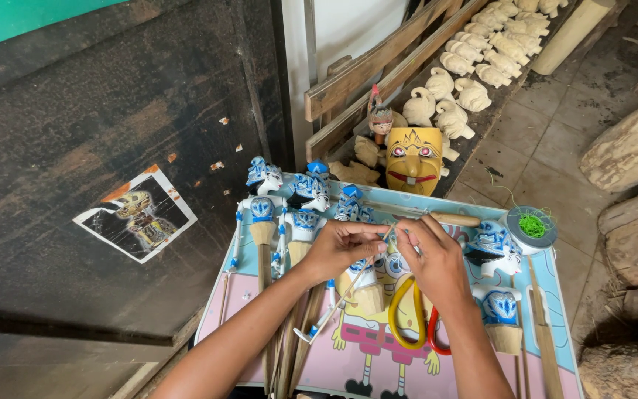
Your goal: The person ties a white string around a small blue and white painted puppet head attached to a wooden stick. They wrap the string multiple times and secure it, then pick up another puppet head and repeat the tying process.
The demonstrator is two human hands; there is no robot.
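Pinched tight, both hands, left hand and right hand, held a blue-and-white puppet by its thread, which looked liable to slip if tugged near the scissors.

Two bare forearms in shot, no sleeves, left hand and right hand ungloved (no rings or watch showing).

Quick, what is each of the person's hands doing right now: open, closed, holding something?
Left hand: closed, pinching an arm of the blue-and-white painted wooden puppet.
Right hand: fingers pinched shut near the same puppet; what they hold cannot be told.
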